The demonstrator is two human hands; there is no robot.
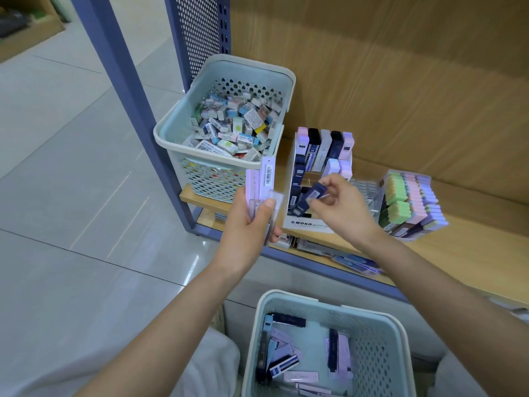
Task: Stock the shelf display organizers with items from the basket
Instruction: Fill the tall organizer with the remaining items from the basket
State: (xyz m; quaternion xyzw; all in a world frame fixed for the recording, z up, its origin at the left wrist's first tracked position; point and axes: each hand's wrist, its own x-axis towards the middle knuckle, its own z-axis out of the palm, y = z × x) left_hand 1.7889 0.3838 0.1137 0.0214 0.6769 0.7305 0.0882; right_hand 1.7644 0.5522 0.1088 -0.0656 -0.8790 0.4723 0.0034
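The slotting step is in hand. The right hand (340, 207) pinches a navy case (310, 197) between thumb and fingertips just above the white organizer (312, 224), right of the view's centre. At its nine o'clock, apart from it, the left hand (252, 222) grips a sheaf of lilac cases (264, 179). The basket (369, 312) sits at six o'clock with more cases in it. Next, I judge, the navy case needs turning upright and lowering into a free slot among the dark ones.
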